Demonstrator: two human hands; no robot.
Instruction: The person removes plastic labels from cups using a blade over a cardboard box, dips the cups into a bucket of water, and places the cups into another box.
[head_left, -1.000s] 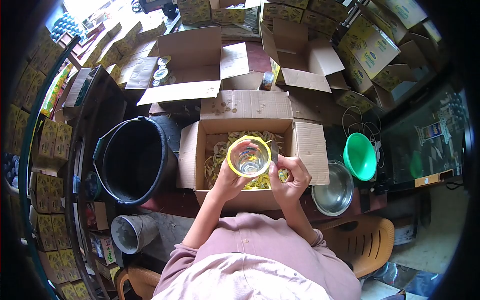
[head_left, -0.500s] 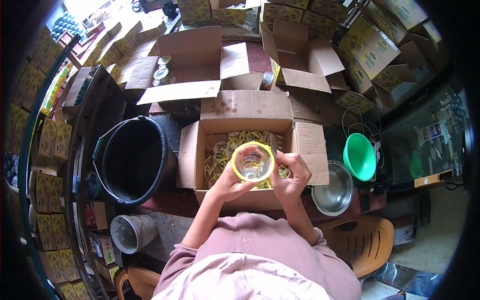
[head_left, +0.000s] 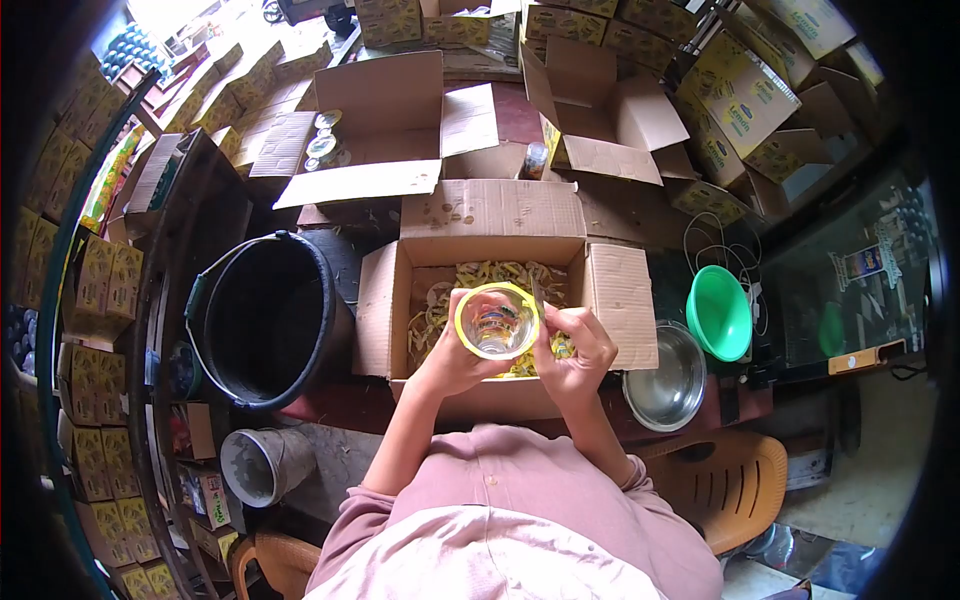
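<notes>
My left hand (head_left: 450,355) is wrapped round a clear cup (head_left: 497,322) with a yellow rim, tilted so its open mouth faces me. Printed colours show through its wall. In my right hand (head_left: 578,352), thumb and fingers pinch a thin knife (head_left: 538,291), its narrow blade standing along the cup's right rim. Most of the handle is hidden by the fingers. Both hands are above an open cardboard box (head_left: 490,250), where yellow and whitish strips of scrap (head_left: 430,325) are heaped.
A black bucket (head_left: 325,300) stands left of the box. To the right are a metal bowl (head_left: 665,385) and a green basin (head_left: 722,315). Two open cartons (head_left: 385,180) (head_left: 615,155) sit behind, one with several jars (head_left: 322,145). A grey bucket (head_left: 255,465) is lower left.
The cup and both hands have shifted slightly left. The cup has turned a little in my left hand, and the knife still touches or nearly touches its right rim.
</notes>
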